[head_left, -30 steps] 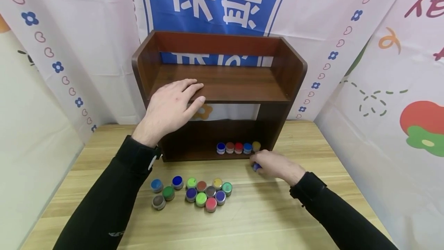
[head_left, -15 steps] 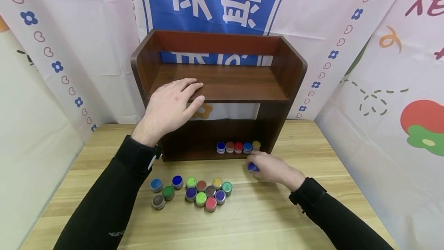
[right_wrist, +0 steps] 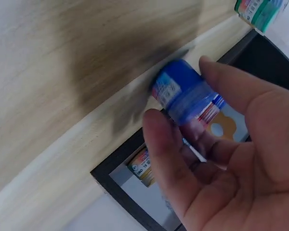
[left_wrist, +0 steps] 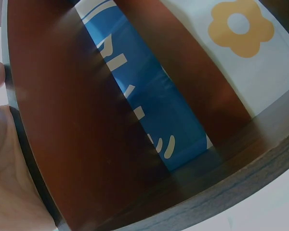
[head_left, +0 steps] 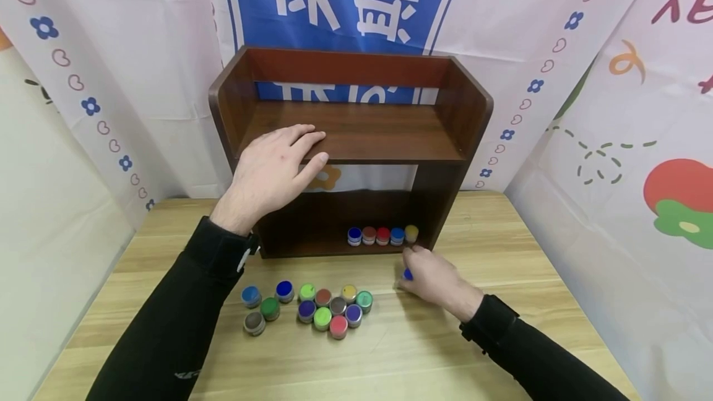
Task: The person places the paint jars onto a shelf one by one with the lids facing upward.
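My right hand (head_left: 434, 278) pinches a small blue paint jar (right_wrist: 176, 91) between thumb and fingers, just in front of the shelf's lower right corner. In the head view only a bit of its blue lid shows past the fingers. On the dark brown two-tier shelf (head_left: 362, 132), my left hand (head_left: 270, 169) rests at the left of the upper board, fingers extended. A row of jars stands on the bottom board at the right: a dark blue jar (head_left: 354, 237), then brown, red, blue and a yellow jar (head_left: 411, 234) at the end nearest my right hand.
Several more paint jars, among them a green jar (head_left: 270, 309) and a pink jar (head_left: 338, 327), stand in loose groups on the wooden table (head_left: 445, 357) before the shelf. A printed cloth (head_left: 334, 5) hangs behind, and side walls flank the table.
My right hand has turned and drawn slightly down from the shelf's front edge, with the blue paint jar still pinched and now more covered by fingers. My left hand stays put.
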